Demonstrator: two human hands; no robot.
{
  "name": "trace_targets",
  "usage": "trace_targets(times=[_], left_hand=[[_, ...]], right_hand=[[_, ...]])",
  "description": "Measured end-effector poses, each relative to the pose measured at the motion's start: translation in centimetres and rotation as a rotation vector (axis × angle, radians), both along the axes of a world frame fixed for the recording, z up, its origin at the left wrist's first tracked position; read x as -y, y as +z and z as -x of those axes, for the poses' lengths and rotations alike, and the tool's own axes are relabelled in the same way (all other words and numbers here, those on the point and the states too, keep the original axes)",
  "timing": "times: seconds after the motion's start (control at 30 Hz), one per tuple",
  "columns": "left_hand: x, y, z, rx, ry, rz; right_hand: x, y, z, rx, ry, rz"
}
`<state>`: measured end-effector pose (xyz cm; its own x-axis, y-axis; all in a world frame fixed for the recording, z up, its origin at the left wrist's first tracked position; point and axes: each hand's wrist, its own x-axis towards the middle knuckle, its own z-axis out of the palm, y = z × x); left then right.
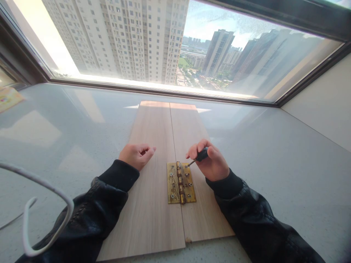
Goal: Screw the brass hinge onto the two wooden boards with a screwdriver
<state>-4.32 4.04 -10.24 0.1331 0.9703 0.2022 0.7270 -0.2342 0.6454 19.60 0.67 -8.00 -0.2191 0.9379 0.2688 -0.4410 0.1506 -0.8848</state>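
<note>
A worn brass hinge (173, 184) lies across the seam between two pale wooden boards, the left board (148, 212) and the right board (208, 219). Several cross-head screws sit in its two leaves. My right hand (214, 162) grips a small screwdriver (202, 154) by its black handle. The tip of its shaft points down at the upper hole of the hinge's right leaf; whether it touches a screw there I cannot tell. My left hand (137, 155) rests over the left board with its fingers curled in, and I cannot make out anything inside them.
The boards lie on a pale speckled sill (90, 146) below a dark-framed window (164, 89). A white cable (49, 182) loops at the left, in front of my left sleeve. At the far left edge is a yellowish packet (9, 99). A white wall (323, 91) bounds the right side.
</note>
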Motion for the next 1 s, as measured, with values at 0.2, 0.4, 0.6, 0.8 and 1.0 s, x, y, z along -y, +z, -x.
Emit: trace_targets(times=[0.2,0.4,0.6,0.8,1.0], left_hand=[[0.0,-0.1,0.0,-0.005,-0.001,-0.004],[-0.1,-0.1,0.0,0.0,0.001,-0.008],[-0.1,-0.1,0.0,0.01,-0.006,-0.009],[-0.1,-0.2,0.0,0.005,-0.001,-0.019],[-0.1,-0.2,0.0,0.007,0.002,-0.012]], right_hand=[[-0.2,-0.2,-0.5,0.025,0.008,-0.029],[0.3,0.4,0.6,0.025,0.1,0.04],[0.5,0.7,0.8,-0.01,0.069,0.056],[-0.1,-0.2,-0.4,-0.001,-0.048,-0.03],[0.1,-0.1,-0.1,0.013,0.009,-0.015]])
